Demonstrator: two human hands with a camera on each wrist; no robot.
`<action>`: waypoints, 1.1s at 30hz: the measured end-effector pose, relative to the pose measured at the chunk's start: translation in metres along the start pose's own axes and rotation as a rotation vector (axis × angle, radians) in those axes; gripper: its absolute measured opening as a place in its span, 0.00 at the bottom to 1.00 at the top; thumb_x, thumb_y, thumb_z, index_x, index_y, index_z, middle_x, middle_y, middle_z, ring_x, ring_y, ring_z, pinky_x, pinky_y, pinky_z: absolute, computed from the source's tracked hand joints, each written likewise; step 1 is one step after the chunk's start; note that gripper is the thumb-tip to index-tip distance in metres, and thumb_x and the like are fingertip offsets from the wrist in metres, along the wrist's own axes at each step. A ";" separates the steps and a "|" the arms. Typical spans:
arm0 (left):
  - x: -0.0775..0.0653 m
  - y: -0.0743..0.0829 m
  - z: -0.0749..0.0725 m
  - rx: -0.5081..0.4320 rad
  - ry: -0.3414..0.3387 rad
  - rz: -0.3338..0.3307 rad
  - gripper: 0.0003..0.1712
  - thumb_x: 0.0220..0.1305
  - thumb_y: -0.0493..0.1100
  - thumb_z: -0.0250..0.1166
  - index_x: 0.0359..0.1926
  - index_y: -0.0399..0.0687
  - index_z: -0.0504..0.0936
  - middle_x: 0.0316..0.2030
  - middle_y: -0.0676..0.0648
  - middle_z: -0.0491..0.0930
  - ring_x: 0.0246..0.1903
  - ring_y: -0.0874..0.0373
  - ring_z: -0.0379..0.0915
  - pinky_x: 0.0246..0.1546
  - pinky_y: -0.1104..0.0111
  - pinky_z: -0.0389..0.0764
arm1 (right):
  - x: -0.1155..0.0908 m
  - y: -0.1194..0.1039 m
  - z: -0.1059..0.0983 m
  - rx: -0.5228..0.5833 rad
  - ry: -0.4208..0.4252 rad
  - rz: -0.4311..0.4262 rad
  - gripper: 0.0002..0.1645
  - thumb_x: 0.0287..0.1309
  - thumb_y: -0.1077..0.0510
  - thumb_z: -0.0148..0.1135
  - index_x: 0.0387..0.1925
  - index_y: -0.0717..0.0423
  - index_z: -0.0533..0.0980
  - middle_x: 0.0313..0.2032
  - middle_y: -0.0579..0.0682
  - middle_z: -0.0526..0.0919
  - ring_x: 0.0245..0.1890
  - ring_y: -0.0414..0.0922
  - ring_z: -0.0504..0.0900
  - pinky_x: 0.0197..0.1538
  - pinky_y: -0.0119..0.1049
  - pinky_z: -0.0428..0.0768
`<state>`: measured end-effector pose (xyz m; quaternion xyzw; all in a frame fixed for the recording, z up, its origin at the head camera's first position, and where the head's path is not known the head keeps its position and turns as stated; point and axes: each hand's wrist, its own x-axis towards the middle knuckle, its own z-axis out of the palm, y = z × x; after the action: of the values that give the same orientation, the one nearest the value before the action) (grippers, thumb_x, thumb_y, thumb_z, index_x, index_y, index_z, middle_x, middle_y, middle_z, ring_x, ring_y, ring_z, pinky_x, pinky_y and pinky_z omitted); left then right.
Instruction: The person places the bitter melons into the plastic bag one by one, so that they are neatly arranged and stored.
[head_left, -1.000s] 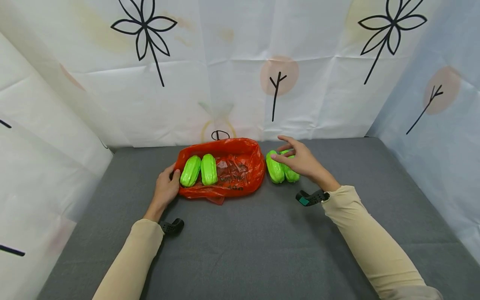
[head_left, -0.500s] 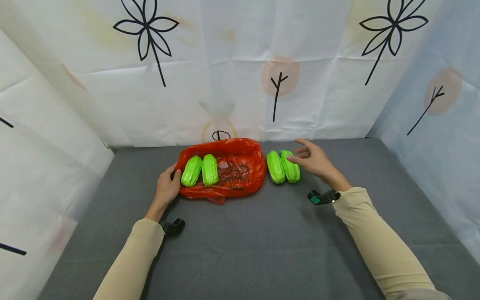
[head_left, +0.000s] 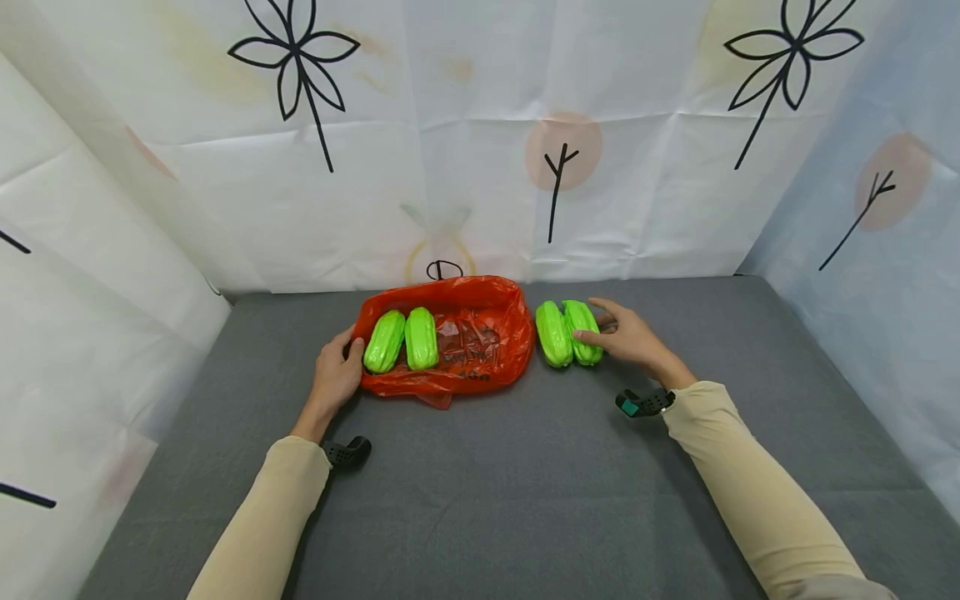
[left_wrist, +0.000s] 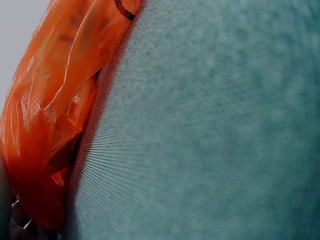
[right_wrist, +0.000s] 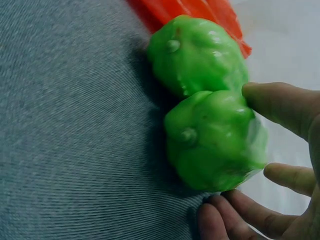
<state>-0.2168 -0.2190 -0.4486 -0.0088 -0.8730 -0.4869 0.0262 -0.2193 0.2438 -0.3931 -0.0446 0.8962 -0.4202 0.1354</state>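
A red plastic bag (head_left: 480, 333) lies spread with its mouth up, and two bright green ridged vegetables (head_left: 421, 339) rest in its left part. My left hand (head_left: 333, 377) grips the bag's left edge, thumb on the near side of the rim; the left wrist view shows the crinkled bag side (left_wrist: 45, 120). Right of the bag lie two more such green vegetables side by side, shiny with small stem nubs. My right hand (head_left: 633, 337) has thumb and fingers around the outer vegetable (right_wrist: 215, 142), the thumb tip at the crease beside the inner vegetable (right_wrist: 200, 55).
A dark grey cloth (head_left: 480, 500) covers the table. White printed sheets (head_left: 480, 183) hang behind and at both sides. Dark straps (head_left: 645, 403) sit at both wrists.
My right hand first drew back rightward from over the green vegetables, then came down around the outer one. My left hand has kept its hold on the bag.
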 end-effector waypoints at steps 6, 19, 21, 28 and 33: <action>0.000 0.001 0.000 -0.002 0.007 0.011 0.29 0.81 0.43 0.47 0.76 0.36 0.61 0.71 0.32 0.64 0.71 0.39 0.58 0.71 0.46 0.58 | 0.000 0.001 0.002 -0.020 -0.006 0.012 0.49 0.70 0.44 0.62 0.80 0.59 0.50 0.65 0.73 0.67 0.59 0.66 0.74 0.53 0.56 0.79; 0.000 0.001 0.000 0.000 0.005 0.014 0.28 0.81 0.43 0.47 0.76 0.37 0.62 0.71 0.32 0.65 0.71 0.39 0.58 0.70 0.45 0.59 | -0.002 0.002 -0.003 0.075 -0.008 0.046 0.49 0.71 0.45 0.62 0.81 0.54 0.49 0.70 0.71 0.62 0.61 0.65 0.74 0.57 0.57 0.77; 0.000 0.001 0.000 0.000 0.005 0.012 0.28 0.81 0.43 0.47 0.76 0.37 0.62 0.71 0.32 0.64 0.71 0.39 0.58 0.70 0.45 0.58 | -0.002 0.000 -0.005 0.077 -0.002 0.045 0.49 0.71 0.45 0.62 0.81 0.53 0.49 0.70 0.70 0.61 0.63 0.65 0.71 0.58 0.59 0.76; -0.002 0.003 -0.001 -0.004 0.003 0.007 0.29 0.81 0.43 0.47 0.76 0.36 0.61 0.71 0.32 0.64 0.71 0.38 0.58 0.71 0.45 0.57 | -0.005 -0.016 -0.011 0.075 0.021 0.032 0.50 0.69 0.42 0.63 0.81 0.51 0.50 0.70 0.69 0.62 0.68 0.65 0.66 0.60 0.60 0.75; -0.002 0.004 0.000 -0.002 0.003 0.000 0.29 0.81 0.43 0.47 0.76 0.36 0.61 0.71 0.32 0.64 0.71 0.38 0.57 0.71 0.45 0.57 | -0.007 -0.030 -0.011 0.075 0.022 0.012 0.49 0.68 0.41 0.63 0.81 0.47 0.52 0.69 0.67 0.64 0.66 0.64 0.67 0.59 0.61 0.75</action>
<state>-0.2145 -0.2175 -0.4455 -0.0082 -0.8726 -0.4875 0.0276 -0.2163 0.2338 -0.3621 -0.0296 0.8815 -0.4530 0.1297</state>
